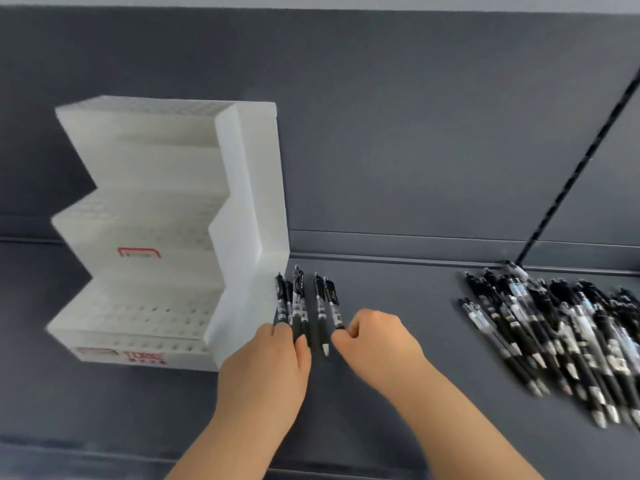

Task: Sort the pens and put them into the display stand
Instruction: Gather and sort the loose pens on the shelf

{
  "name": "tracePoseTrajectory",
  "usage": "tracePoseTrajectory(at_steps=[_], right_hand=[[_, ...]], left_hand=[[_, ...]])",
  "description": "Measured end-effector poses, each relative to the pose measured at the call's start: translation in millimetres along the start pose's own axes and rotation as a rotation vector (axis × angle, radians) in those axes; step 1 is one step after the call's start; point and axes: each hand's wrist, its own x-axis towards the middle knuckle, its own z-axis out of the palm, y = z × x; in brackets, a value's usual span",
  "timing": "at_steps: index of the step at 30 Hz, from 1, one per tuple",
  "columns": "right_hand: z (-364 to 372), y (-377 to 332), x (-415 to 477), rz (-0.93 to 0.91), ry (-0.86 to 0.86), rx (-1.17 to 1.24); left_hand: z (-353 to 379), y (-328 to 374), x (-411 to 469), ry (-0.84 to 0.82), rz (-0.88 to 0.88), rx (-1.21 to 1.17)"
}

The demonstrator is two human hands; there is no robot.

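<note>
The left hand [270, 358] curls its fingers round the lower ends of a bunch [292, 301] of black pens, whose clip ends fan out beyond the knuckles. Just to its right, the right hand [377, 344] pinches the grip end of a single pen [333, 303] between thumb and forefinger, the other fingers tucked in. Between the two hands lies a loose pen [320, 308], its pale tip pointing back toward the person; whether either hand touches it cannot be told. Just left of the left hand, close beside the bunch, is the stand [156, 230]: white, translucent plastic, stepped in tiers like stairs, each tread pierced with rows of small round holes, with red print on its front. Well to the right of the right hand a pile [561, 337] of like pens lies slantwise, with black barrels, clear middles and dark grips. All rests on a matt grey shelf [398, 289].
</note>
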Motion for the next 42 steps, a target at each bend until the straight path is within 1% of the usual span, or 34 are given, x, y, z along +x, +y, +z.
tracePoseTrajectory(at_steps=[8, 10, 14, 16, 20, 23, 28, 33, 36, 42], right_hand=[[27, -28, 17, -0.014, 0.102, -0.045], [27, -28, 17, -0.004, 0.112, -0.050], [15, -23, 10, 0.002, 0.145, -0.103], [9, -19, 4, -0.005, 0.165, -0.134], [-7, 1, -6, 0.008, 0.222, -0.178], [-23, 25, -13, 0.023, 0.274, -0.189], [-55, 80, -27, 0.053, 0.351, -0.203], [-94, 143, -40, 0.088, 0.355, -0.195], [-119, 180, -47, 0.118, 0.371, -0.198], [-156, 235, -54, 0.124, 0.350, -0.195]], left_hand=[[5, -23, 13, -0.038, 0.084, 0.058], [2, -24, 15, -0.008, 0.098, 0.075], [-1, -19, 20, 0.122, 0.142, 0.082], [-1, -13, 24, 0.143, 0.194, 0.108], [5, 7, 29, 0.118, 0.274, 0.114], [6, 34, 29, 0.114, 0.334, 0.071], [15, 93, 28, 0.084, 0.379, 0.024], [30, 167, 20, 0.045, 0.419, 0.082], [33, 208, 16, 0.073, 0.422, 0.081], [46, 268, 11, 0.006, 0.411, 0.103]])
